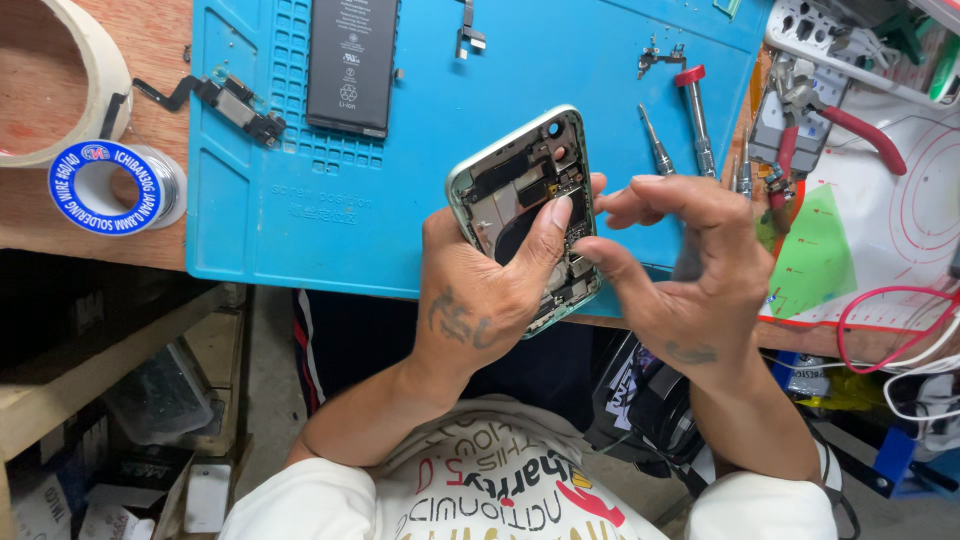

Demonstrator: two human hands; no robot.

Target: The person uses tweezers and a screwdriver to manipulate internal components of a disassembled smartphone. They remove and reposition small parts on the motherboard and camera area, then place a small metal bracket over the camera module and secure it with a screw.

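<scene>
My left hand (480,290) grips an opened phone housing (515,180) with a pale green frame, its inner parts facing up; my thumb lies across its middle. My right hand (680,250) hovers at the housing's right edge with fingers curled, fingertips close to the lower right of the frame. Whether something tiny sits between those fingertips cannot be made out. The housing is held tilted above the front edge of a blue work mat (290,220).
On the mat lie a black phone battery (352,65), a small camera module with a flex cable (240,105), and screwdrivers, one red-capped (693,105). A solder wire spool (110,185) and tape roll (60,70) sit left. Red-handled pliers (850,125) and cables lie right.
</scene>
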